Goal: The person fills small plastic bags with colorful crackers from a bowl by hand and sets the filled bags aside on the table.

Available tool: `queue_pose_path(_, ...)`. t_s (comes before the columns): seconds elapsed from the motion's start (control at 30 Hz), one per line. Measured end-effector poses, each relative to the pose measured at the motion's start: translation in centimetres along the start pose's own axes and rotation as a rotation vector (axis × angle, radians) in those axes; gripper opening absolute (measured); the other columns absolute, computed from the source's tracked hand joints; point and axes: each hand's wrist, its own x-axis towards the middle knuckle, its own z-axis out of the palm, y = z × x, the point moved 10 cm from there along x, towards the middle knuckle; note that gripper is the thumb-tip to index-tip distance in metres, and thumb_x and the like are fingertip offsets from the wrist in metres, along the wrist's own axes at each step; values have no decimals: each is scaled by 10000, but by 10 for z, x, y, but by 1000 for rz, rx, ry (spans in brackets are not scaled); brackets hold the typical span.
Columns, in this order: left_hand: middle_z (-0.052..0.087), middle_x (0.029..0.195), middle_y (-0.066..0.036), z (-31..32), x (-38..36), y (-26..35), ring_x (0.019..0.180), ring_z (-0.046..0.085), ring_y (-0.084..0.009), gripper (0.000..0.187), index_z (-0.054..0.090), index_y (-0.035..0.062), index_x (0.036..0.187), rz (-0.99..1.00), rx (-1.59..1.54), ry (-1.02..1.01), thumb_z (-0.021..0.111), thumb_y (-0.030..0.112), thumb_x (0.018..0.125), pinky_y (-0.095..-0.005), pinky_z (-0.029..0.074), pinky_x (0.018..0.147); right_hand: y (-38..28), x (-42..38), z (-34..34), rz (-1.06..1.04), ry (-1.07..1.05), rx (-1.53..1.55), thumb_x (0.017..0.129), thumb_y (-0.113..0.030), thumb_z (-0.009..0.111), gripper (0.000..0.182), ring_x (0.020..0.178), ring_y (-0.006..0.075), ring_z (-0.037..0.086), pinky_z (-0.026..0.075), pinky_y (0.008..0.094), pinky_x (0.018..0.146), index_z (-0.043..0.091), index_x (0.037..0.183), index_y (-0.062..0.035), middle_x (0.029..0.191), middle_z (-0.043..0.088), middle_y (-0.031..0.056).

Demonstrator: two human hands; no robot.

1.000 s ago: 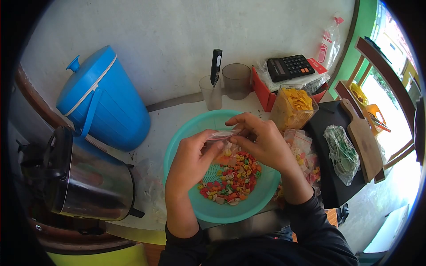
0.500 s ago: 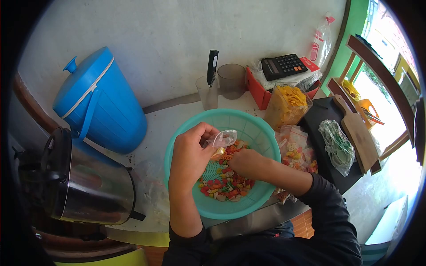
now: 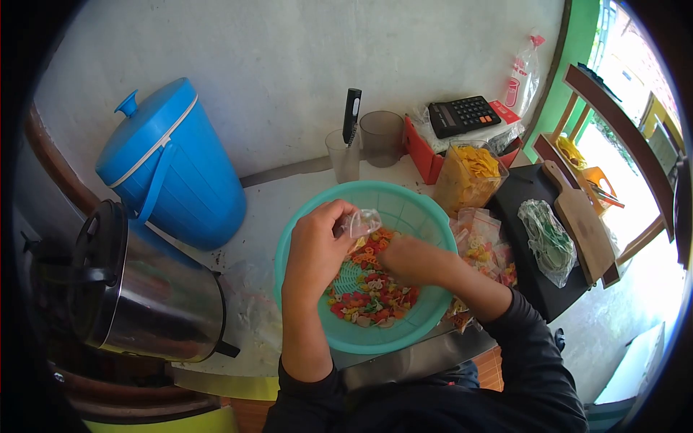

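Observation:
My left hand [image 3: 317,249] is closed on a small clear plastic bag [image 3: 363,223], its mouth facing up and open, with a few snack pieces showing low in it. The bag is above a turquoise plastic basket [image 3: 289,224]. Colourful small snack pieces [image 3: 372,296] in red, orange, yellow, green and white lie on the basket's bottom. Over these pieces, just right of the bag, is my right hand [image 3: 411,260]. Motion blurs it and its fingers point down out of sight, so what it holds is hidden.
Filled snack bags [image 3: 480,238] lie right of the basket, near a tub of yellow chips [image 3: 473,177]. Behind stand two cups, one holding a black-handled tool [image 3: 352,112], and a red box [image 3: 424,155] under a calculator [image 3: 464,116]. A blue cooler [image 3: 177,166] and metal pot [image 3: 170,296] stand left.
My right hand has risen slightly from the snack pieces and is now blurred. The left hand still holds the bag, turned a little. The whole view has shifted slightly.

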Motion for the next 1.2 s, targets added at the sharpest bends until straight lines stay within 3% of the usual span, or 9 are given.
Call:
queue_pose_path(0.07,667,783,-67,-2,1,1,694,582,-102,220,666,-24,991,-15,16,2,794,36,822,-276,478,642,9,-4,-17,26,130,48,746,-107,771,197,913,332,722,586,448,766,729,904,3,916,723,177)
queue_pose_path(0.17,666,785,-74,-1,1,2,683,578,-118,212,667,-19,993,34,69,20,785,37,826,-289,475,640,2,-2,17,55,-122,60,760,-130,768,191,919,338,721,585,458,770,734,915,-23,914,723,163)
queue_pose_path(0.33,659,784,-91,4,0,3,675,587,-137,215,666,-19,1000,37,91,-16,780,51,832,-299,478,639,-17,-5,32,-117,-163,41,796,-161,743,201,914,341,721,584,476,762,738,965,-53,944,729,146)
queue_pose_path(0.47,663,796,-116,4,1,3,676,611,-157,202,667,-21,987,55,124,-17,775,59,837,-312,486,645,-10,-1,28,-77,-177,48,809,-162,731,233,888,345,719,577,476,766,725,1016,-56,927,730,149)
queue_pose_path(0.67,684,784,-149,2,1,-3,653,630,-199,174,669,-20,946,98,223,17,765,87,849,-323,492,644,-1,-32,-74,-168,231,551,839,-153,717,146,846,319,714,548,416,719,715,939,-46,839,720,143)
queue_pose_path(0.77,713,869,-180,6,1,-8,753,683,-359,187,679,0,968,-13,199,-59,753,41,801,-399,518,687,-2,-55,-120,-219,432,666,855,-130,729,144,800,299,710,538,395,697,693,950,-30,834,723,132)
queue_pose_path(0.87,720,826,-175,13,-2,0,685,682,-302,192,681,-6,960,-37,91,-155,773,71,810,-371,516,662,3,-77,-149,-333,892,545,841,-46,769,180,723,225,701,530,333,663,704,1007,-28,801,710,82)
queue_pose_path(0.97,693,788,-57,20,-3,1,690,585,-73,240,681,-28,973,-82,105,-248,809,126,839,-278,498,644,7,-68,-139,-150,808,655,823,-60,789,160,750,231,691,533,341,672,706,953,-18,826,708,87)
queue_pose_path(1.2,712,848,-60,29,-4,-10,721,621,-94,251,685,-31,1057,-98,-82,-318,785,87,858,-286,518,682,1,-64,-138,-198,826,500,814,-78,795,141,809,252,663,528,362,702,719,917,-20,869,676,95)
